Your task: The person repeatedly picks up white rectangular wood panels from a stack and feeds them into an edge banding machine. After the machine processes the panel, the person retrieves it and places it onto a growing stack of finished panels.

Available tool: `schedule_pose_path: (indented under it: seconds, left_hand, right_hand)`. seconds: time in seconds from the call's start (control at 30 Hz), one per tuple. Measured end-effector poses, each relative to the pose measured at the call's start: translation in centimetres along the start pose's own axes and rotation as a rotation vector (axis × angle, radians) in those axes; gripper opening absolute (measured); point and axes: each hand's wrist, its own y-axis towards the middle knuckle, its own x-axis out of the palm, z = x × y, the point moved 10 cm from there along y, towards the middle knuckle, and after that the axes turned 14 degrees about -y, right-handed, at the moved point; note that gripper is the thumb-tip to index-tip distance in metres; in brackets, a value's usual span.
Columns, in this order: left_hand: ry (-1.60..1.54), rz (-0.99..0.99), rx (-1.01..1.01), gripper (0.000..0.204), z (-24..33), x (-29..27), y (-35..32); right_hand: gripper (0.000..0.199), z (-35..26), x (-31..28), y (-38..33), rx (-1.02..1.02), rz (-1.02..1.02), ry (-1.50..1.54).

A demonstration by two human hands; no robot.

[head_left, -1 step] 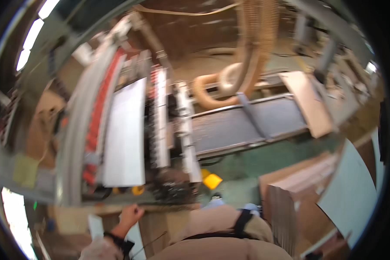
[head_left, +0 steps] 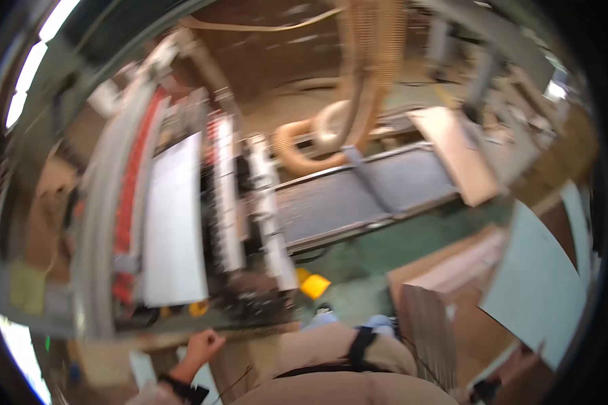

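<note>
My left hand (head_left: 204, 347) is closed with its fingers curled in, beside the front edge of the machine bed. Nothing shows in it, and a dark band circles the wrist. My right hand (head_left: 519, 364) is at the lower right, by the bottom edge of a pale blue panel (head_left: 534, 283). Blur hides whether its fingers grip that panel. A long white panel (head_left: 175, 229) lies on the machine between a red strip (head_left: 134, 182) and a row of dark rollers or chain links beside a white rail (head_left: 230, 196).
A conveyor bed (head_left: 324, 209) stretches to the right, with a brown board (head_left: 456, 155) across its far end. Ribbed ducting (head_left: 304, 145) coils behind it. A yellow object (head_left: 314, 286) is on the green floor near my feet. Stacked brown boards (head_left: 429, 331) stand at my right.
The whole view has shifted, so the machine appears further left and slightly lower. My right hand has come further into view beside the pale blue panel. My left hand stays closed.
</note>
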Motion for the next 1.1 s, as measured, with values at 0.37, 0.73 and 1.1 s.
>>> schedule_pose_path:
  seconds: [0.37,0.73,1.1]
  left_hand:
    - [-0.877,-1.455,0.12,0.051,46.2,30.8,-5.5]
    - [-0.891,-1.127,0.235,0.043,62.4,45.2,-2.1]
    - [-0.649,-1.035,0.672,0.049,90.8,56.8,1.6]
  right_hand:
    - [0.04,-4.5,7.1,0.6,0.283,0.283,0.719]
    - [0.029,4.2,2.5,14.4,0.256,0.201,0.284]
    - [0.028,7.5,1.8,33.2,0.335,0.158,0.712]
